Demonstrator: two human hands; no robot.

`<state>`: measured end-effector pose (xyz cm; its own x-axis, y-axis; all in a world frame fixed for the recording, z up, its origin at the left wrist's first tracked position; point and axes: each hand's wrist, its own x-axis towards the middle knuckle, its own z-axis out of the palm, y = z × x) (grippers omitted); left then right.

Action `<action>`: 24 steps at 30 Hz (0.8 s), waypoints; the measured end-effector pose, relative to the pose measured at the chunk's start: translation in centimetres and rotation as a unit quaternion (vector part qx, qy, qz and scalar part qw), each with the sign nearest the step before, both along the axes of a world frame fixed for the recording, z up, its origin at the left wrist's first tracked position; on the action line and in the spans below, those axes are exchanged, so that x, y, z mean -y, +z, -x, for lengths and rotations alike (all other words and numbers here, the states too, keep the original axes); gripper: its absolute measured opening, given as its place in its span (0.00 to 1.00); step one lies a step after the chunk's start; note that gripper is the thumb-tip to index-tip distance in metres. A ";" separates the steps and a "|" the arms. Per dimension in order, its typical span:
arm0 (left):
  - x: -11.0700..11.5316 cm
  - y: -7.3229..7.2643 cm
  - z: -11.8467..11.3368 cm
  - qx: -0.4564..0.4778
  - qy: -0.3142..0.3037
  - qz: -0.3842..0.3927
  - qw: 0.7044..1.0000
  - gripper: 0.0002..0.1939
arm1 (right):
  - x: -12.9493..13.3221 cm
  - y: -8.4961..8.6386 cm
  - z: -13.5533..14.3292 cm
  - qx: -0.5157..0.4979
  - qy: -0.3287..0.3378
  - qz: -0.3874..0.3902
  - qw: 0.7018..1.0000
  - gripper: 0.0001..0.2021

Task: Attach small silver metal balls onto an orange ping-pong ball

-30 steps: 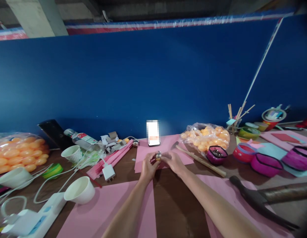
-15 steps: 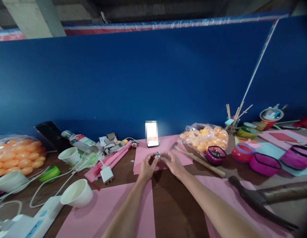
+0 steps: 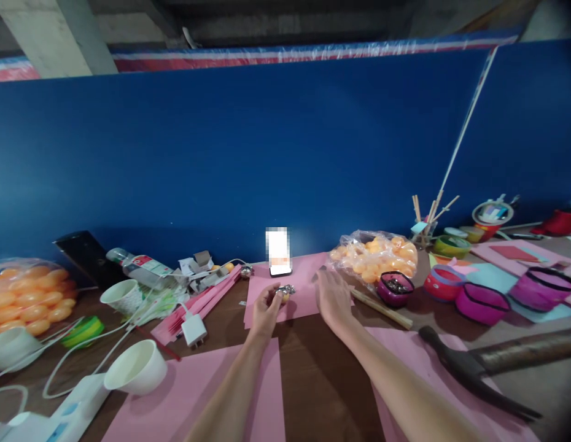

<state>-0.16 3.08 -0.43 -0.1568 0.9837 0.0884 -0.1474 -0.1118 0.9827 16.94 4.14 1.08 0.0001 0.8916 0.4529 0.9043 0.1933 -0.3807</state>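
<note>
The left hand clamps a silver-studded ball in its fingers; rightward, apart from it, the right hand overlaps a slanting wooden stick, its grip impossible to tell.

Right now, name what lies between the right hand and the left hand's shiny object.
Only pink paper shows between the right hand and the shiny object in the head view.

Below the centre of the view, toward half past six, is a bare, slender left forearm that narrows to a slim wrist and an ungloved left hand. Toward five o'clock, a bare, smooth right forearm widens to the lower edge, tapering the other way to an ungloved right hand with a broad, rounded back.
</note>
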 end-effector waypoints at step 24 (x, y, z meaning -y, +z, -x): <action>-0.3 -0.7 0.4 -0.056 0.022 -0.028 0.998 0.27 | 0.6 1.0 -0.1 0.196 -0.006 -0.044 0.980 0.19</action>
<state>-0.52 3.41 -1.10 -0.1862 0.9691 0.1620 -0.0299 -0.1704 0.9849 17.07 3.58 2.12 -0.1792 0.8505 0.4945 0.9800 0.1986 0.0136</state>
